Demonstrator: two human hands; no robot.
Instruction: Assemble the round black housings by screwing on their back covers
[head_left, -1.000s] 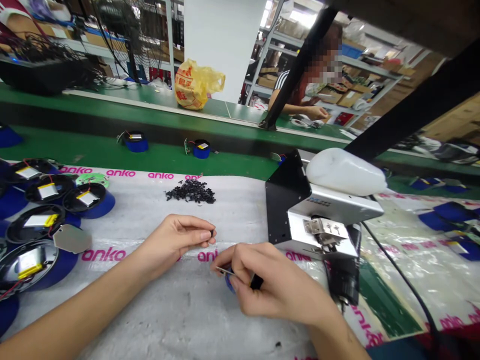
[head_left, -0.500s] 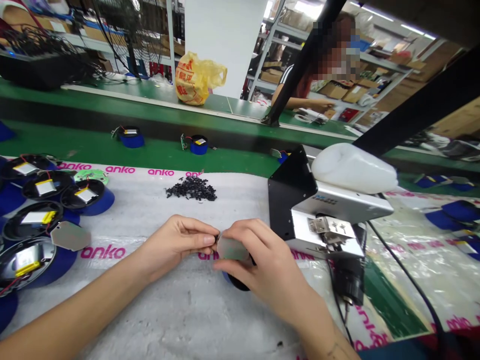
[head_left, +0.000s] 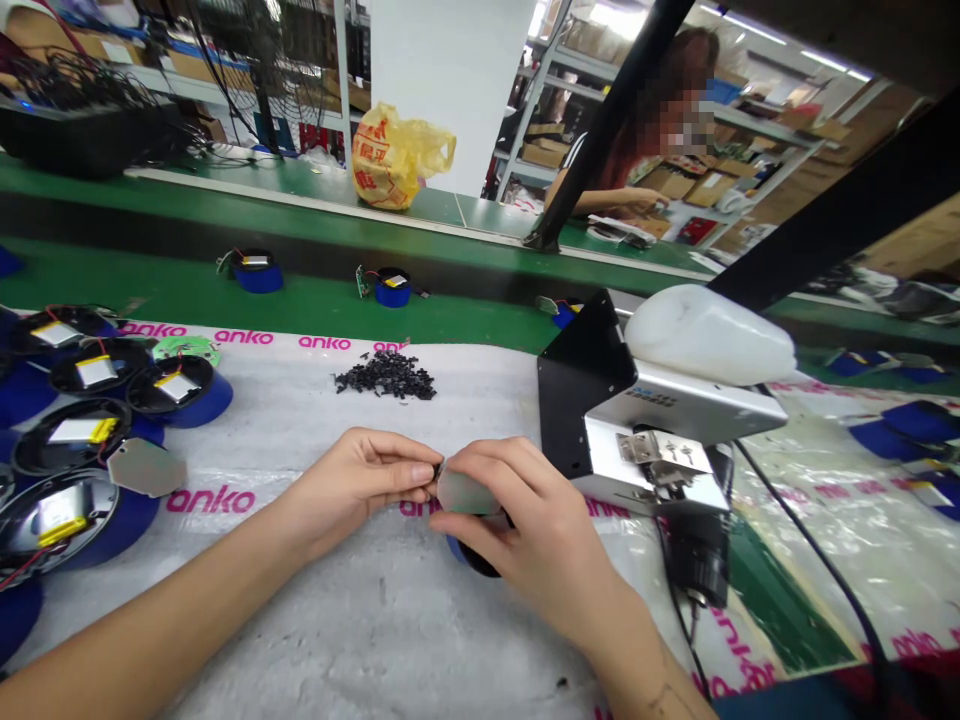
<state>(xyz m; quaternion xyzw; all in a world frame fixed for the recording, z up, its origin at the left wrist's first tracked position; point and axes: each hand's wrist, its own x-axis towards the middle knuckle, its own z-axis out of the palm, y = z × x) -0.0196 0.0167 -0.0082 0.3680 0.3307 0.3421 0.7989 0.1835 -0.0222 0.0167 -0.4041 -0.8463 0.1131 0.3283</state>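
My right hand grips a flat grey circuit board between thumb and fingers, held on edge. At the board's left edge, my left hand pinches a small black piece, mostly hidden by the fingertips. Below my right hand a round blue housing rests on the sheet, largely covered by the hand. Beyond my hands lies a heap of small black parts.
Several blue housings with batteries and wires crowd the left. At right stands a metal machine with a white plastic bottle on top. A green belt carries more housings; behind it sit a yellow bag and another person.
The housings on the green belt have shifted slightly left. My hands hold nearly the same pose at the board. The person across has moved an arm slightly.
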